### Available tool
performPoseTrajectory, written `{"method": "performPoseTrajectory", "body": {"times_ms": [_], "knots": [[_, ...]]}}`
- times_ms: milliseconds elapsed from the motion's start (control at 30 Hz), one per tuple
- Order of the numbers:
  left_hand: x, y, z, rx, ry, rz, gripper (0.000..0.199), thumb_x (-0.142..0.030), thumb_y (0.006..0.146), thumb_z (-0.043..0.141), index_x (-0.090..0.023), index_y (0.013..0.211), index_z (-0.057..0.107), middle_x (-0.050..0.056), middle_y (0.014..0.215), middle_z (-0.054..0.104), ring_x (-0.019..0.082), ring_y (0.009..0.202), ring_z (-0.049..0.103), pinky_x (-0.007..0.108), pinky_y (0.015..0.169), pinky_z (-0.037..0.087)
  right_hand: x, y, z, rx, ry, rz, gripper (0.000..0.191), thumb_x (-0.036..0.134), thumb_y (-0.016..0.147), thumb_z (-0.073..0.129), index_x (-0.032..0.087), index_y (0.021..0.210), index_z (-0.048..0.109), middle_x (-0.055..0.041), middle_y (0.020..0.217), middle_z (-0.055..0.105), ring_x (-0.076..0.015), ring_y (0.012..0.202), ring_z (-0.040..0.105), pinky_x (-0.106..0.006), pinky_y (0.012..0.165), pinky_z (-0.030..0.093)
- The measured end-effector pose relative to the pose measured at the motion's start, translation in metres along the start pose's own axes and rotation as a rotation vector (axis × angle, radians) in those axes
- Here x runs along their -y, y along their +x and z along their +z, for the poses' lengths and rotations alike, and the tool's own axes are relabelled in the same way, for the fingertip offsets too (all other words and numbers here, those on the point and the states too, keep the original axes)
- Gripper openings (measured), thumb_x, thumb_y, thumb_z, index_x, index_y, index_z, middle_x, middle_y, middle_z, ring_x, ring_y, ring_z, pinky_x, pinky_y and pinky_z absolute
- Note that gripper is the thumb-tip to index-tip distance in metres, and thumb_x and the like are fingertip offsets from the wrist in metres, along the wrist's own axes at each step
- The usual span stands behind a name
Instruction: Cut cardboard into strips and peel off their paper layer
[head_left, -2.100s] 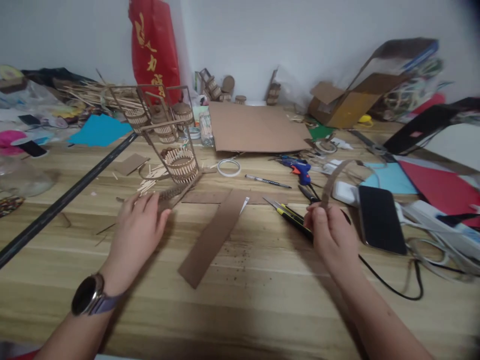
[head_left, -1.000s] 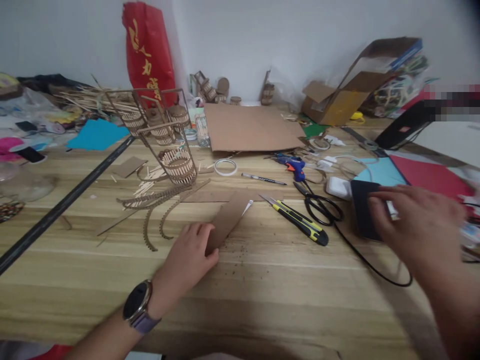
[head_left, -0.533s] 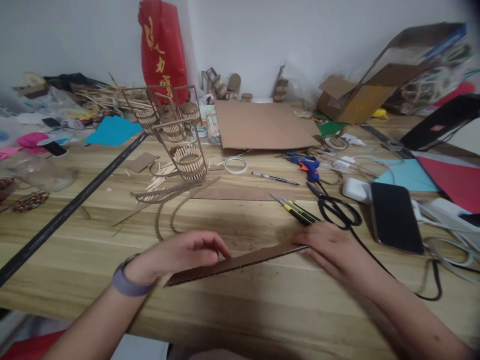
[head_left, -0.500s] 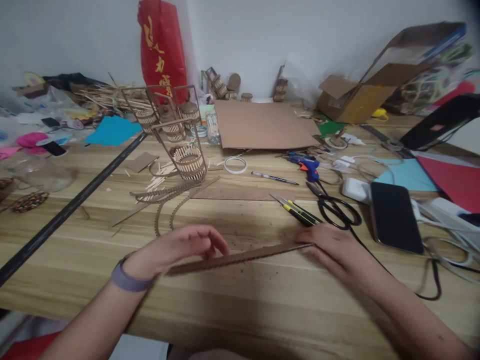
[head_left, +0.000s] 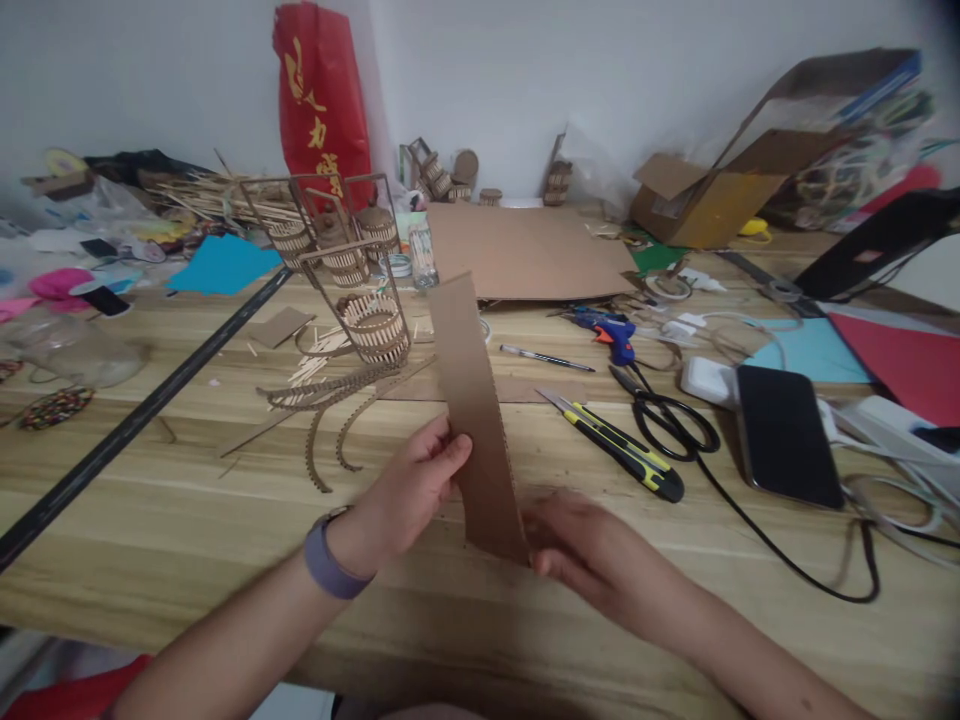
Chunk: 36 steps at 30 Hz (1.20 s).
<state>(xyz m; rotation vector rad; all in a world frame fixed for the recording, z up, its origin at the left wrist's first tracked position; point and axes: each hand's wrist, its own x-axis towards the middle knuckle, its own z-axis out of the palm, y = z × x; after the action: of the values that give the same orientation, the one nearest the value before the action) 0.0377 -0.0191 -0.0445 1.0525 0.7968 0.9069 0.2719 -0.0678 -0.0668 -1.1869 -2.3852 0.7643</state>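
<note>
My left hand grips a long brown cardboard strip, its thumb flat on the front face and its fingers going behind the left edge. The strip stands tilted above the table, its far end reaching up toward the large cardboard sheet. At the strip's lower right corner, my right hand has its curled fingers and thumb on the edge; the fingertips are slightly blurred. Right of the strip lies a yellow and black utility knife with its blade out. Black-handled scissors rest just beyond it.
Slatted miniature baskets stand at the left back, with curved corrugated strips before them. A large cardboard sheet lies behind. A pen, a blue glue gun, a phone and cables are on the right.
The cardboard strip has swung from lying crosswise, edge-on, to pointing away with its broad face showing. My left hand now grips its middle; my right hand has moved left, uncovering the utility knife's handle.
</note>
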Motion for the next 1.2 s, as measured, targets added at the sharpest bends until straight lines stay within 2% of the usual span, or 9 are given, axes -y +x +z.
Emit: {"method": "performPoseTrajectory", "body": {"times_ms": [67, 200, 333, 433, 567, 700, 900, 1067, 1200], "knots": [[-0.008, 0.002, -0.011, -0.001, 0.216, 0.011, 0.046, -0.053, 0.092, 0.065, -0.019, 0.124, 0.066, 0.009, 0.126, 0.072, 0.030, 0.116, 0.066, 0.039, 0.097, 0.052, -0.023, -0.001, -0.009, -0.178, -0.300, 0.020, 0.043, 0.053, 0.104, 0.044, 0.020, 0.119, 0.068, -0.0133, 0.109, 0.076, -0.0276, 0.101, 0.069, -0.040, 0.085, 0.052], [-0.017, 0.006, -0.035, 0.214, 0.827, -0.073, 0.039, -0.043, 0.095, 0.058, -0.021, 0.125, 0.070, 0.007, 0.125, 0.074, 0.030, 0.114, 0.067, 0.040, 0.098, 0.050, -0.068, -0.005, -0.026, -0.366, -0.809, 0.344, 0.041, 0.044, 0.101, 0.049, 0.015, 0.123, 0.067, -0.0187, 0.116, 0.073, -0.0356, 0.105, 0.067, -0.046, 0.083, 0.050], [-0.015, 0.011, -0.038, 0.446, 1.088, -0.099, 0.041, -0.035, 0.097, 0.058, -0.023, 0.134, 0.067, 0.009, 0.139, 0.068, 0.030, 0.126, 0.064, 0.039, 0.104, 0.048, -0.085, -0.008, -0.032, -0.321, -0.850, 0.448, 0.038, 0.037, 0.101, 0.047, 0.015, 0.122, 0.068, -0.0161, 0.102, 0.075, -0.0322, 0.095, 0.070, -0.042, 0.078, 0.049], [-0.011, 0.016, -0.031, 0.565, 1.190, -0.003, 0.037, -0.028, 0.099, 0.058, -0.025, 0.134, 0.068, 0.008, 0.131, 0.072, 0.026, 0.120, 0.066, 0.037, 0.103, 0.049, -0.089, -0.013, -0.036, -0.362, -0.806, 0.459, 0.038, 0.041, 0.100, 0.047, 0.017, 0.122, 0.068, -0.0148, 0.106, 0.076, -0.0325, 0.099, 0.070, -0.043, 0.082, 0.048], [-0.007, 0.037, -0.029, 0.363, 1.415, 0.170, 0.031, -0.027, 0.099, 0.061, -0.020, 0.127, 0.071, 0.012, 0.118, 0.070, 0.029, 0.113, 0.064, 0.043, 0.102, 0.049, -0.099, -0.025, -0.043, -0.484, -0.704, 0.437, 0.043, 0.047, 0.100, 0.044, 0.019, 0.121, 0.068, -0.0152, 0.108, 0.076, -0.0347, 0.101, 0.070, -0.048, 0.084, 0.048], [-0.008, 0.077, -0.045, 0.100, 1.600, 0.306, 0.029, -0.019, 0.096, 0.061, -0.015, 0.124, 0.068, 0.016, 0.132, 0.064, 0.033, 0.128, 0.054, 0.050, 0.112, 0.041, -0.105, -0.033, -0.052, -0.518, -0.630, 0.358, 0.046, 0.053, 0.100, 0.042, 0.021, 0.121, 0.067, -0.0178, 0.105, 0.076, -0.0381, 0.100, 0.070, -0.054, 0.085, 0.047], [-0.016, 0.120, -0.065, 0.150, 1.631, 0.291, 0.021, -0.016, 0.089, 0.066, -0.013, 0.109, 0.070, 0.016, 0.114, 0.070, 0.032, 0.114, 0.061, 0.047, 0.106, 0.044, -0.109, -0.042, -0.064, -0.410, -0.474, 0.230, 0.041, 0.059, 0.092, 0.054, 0.029, 0.114, 0.071, -0.0104, 0.105, 0.079, -0.0366, 0.099, 0.071, -0.058, 0.089, 0.048], [-0.020, 0.129, -0.066, 0.200, 1.586, 0.302, 0.025, -0.020, 0.082, 0.073, -0.016, 0.107, 0.071, 0.012, 0.110, 0.068, 0.030, 0.108, 0.062, 0.040, 0.099, 0.048, -0.107, -0.043, -0.066, -0.295, -0.384, 0.189, 0.040, 0.057, 0.094, 0.053, 0.029, 0.114, 0.072, -0.0095, 0.106, 0.079, -0.0339, 0.098, 0.072, -0.057, 0.090, 0.049], [-0.024, 0.130, -0.060, 0.150, 1.505, 0.353, 0.011, -0.020, 0.092, 0.059, -0.017, 0.096, 0.068, 0.009, 0.103, 0.066, 0.024, 0.094, 0.062, 0.036, 0.089, 0.049, -0.111, -0.042, -0.063, -0.319, -0.477, 0.215, 0.037, 0.053, 0.095, 0.053, 0.028, 0.113, 0.072, -0.0098, 0.108, 0.079, -0.0340, 0.101, 0.071, -0.057, 0.091, 0.048]]}}
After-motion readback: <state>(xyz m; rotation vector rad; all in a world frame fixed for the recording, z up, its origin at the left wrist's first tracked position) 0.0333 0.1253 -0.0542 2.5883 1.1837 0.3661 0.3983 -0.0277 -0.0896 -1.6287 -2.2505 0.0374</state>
